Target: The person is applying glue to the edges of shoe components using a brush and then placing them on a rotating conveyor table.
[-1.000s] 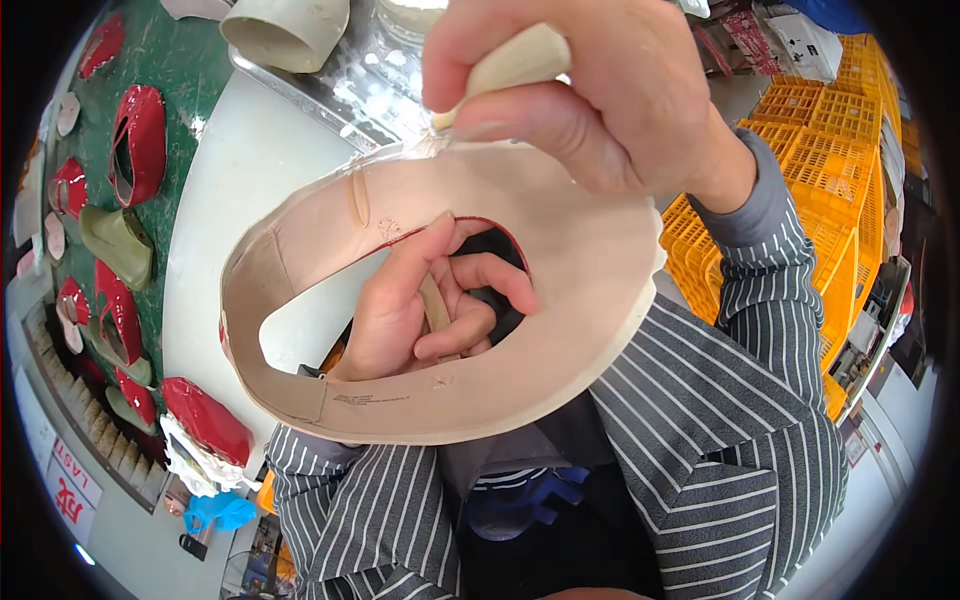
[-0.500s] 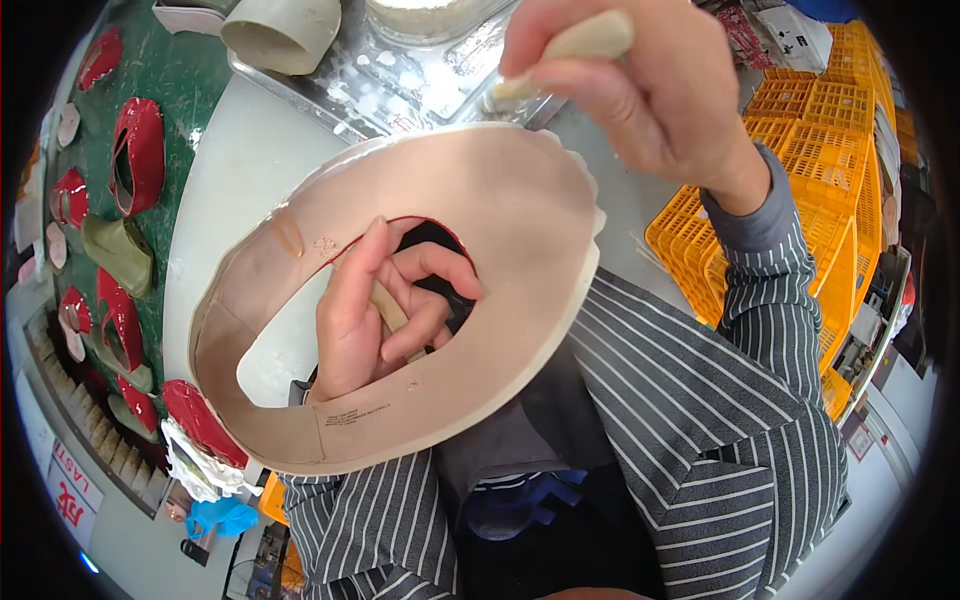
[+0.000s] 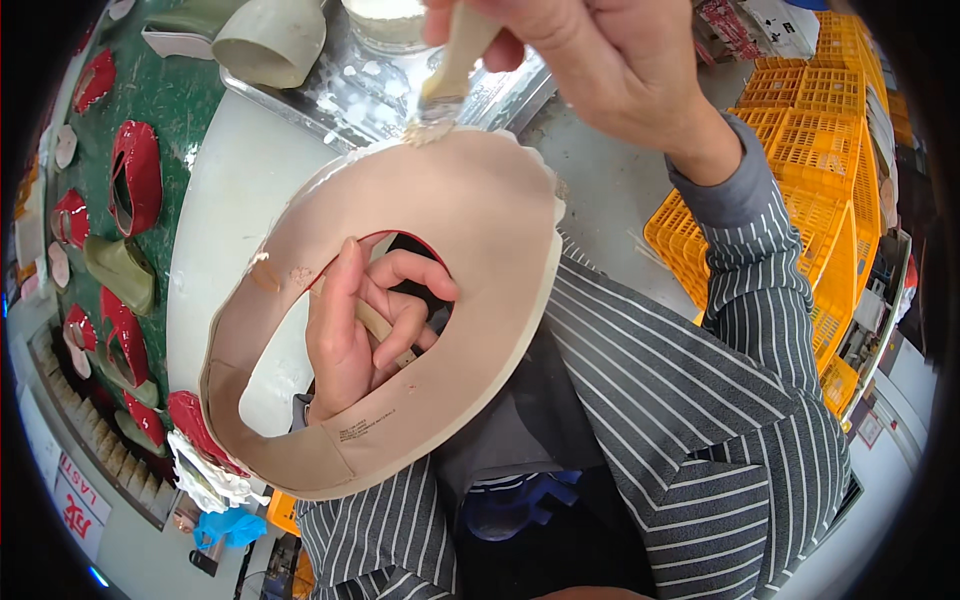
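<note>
Two hands work around one pale pink-beige, oval shoe upper, lining side up (image 3: 490,220), held up in front of the person's torso. Its long axis runs diagonally, approx. from lower L to upper R, w/ the narrower end at lower L and the broad, rounded end at upper R.

L hand (image 3: 350,330) sits inside the upper's central opening, fingers half curled, index finger along the red-edged rim; a flat tan strip (image 3: 374,322) shows behind the fingers (can't tell if it's actually gripped). So the L is nearer the upper's middle, prob. bearing it from within.

R hand (image 3: 635,75) is clenched on a flat paintbrush w/ a cream handle (image 3: 468,50), above the far edge, i.e. beyond the upper from the torso. Bristles point down at that far rim, seemingly touching it, approx. at the start of the broad end's curve. Key relation: brush outside the edge, L hand inside the opening, lining btwn them.

Just behind the bristles: a shiny silver metal tray w/ white smears (image 3: 508,95), a round white-coated tub (image 3: 385,28) standing in it.
</note>
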Tool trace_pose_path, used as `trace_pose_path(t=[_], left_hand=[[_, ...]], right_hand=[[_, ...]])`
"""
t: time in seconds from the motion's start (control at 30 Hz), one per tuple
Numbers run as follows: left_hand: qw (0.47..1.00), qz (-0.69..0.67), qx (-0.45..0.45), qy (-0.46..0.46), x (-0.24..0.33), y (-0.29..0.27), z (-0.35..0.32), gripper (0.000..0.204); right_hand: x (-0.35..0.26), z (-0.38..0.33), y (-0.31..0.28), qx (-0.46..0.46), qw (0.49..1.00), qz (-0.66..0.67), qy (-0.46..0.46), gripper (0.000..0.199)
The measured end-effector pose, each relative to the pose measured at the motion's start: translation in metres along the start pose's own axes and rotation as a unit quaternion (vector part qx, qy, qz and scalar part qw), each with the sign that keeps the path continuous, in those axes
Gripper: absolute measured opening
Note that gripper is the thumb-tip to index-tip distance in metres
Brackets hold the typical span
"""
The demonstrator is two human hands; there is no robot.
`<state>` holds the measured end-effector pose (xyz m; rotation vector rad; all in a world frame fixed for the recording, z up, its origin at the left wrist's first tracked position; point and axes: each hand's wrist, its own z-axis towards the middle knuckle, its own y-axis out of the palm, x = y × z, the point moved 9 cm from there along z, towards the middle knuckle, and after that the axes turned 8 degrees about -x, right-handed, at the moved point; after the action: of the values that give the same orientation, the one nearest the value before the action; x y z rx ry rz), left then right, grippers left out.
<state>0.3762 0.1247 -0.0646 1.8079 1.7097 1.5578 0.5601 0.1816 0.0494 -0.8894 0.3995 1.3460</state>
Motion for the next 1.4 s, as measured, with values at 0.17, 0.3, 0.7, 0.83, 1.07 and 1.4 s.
trace_pose_path(t=[0.17, 0.3, 0.7, 0.83, 1.07, 1.4], left_hand=[[0.999, 0.018, 0.023, 0.042, 0.005, -0.009, -0.004, 0.048], [0.994, 0.035, 0.039, 0.094, 0.014, -0.010, -0.002, 0.049], [0.967, 0.081, 0.054, 0.234, 0.028, 0.000, 0.003, 0.050], [0.958, 0.125, 0.001, 0.257, 0.027, 0.005, 0.008, 0.054], [0.919, 0.138, 0.009, 0.369, 0.050, -0.006, 0.004, 0.058], [0.880, 0.167, 0.051, 0.442, 0.065, -0.018, 0.016, 0.067]], right_hand=[[0.000, -0.027, -0.022, 0.045, 0.994, -0.019, 0.097, 0.024], [-0.004, -0.047, -0.032, 0.078, 0.984, -0.056, 0.150, 0.026], [-0.023, -0.037, -0.055, 0.205, 0.979, -0.004, -0.005, 0.027], [-0.007, -0.017, -0.048, 0.198, 0.977, 0.041, -0.068, 0.024], [0.009, -0.053, -0.041, 0.236, 0.968, 0.027, 0.077, 0.020], [0.010, -0.026, -0.040, 0.272, 0.958, 0.065, 0.056, 0.021]])
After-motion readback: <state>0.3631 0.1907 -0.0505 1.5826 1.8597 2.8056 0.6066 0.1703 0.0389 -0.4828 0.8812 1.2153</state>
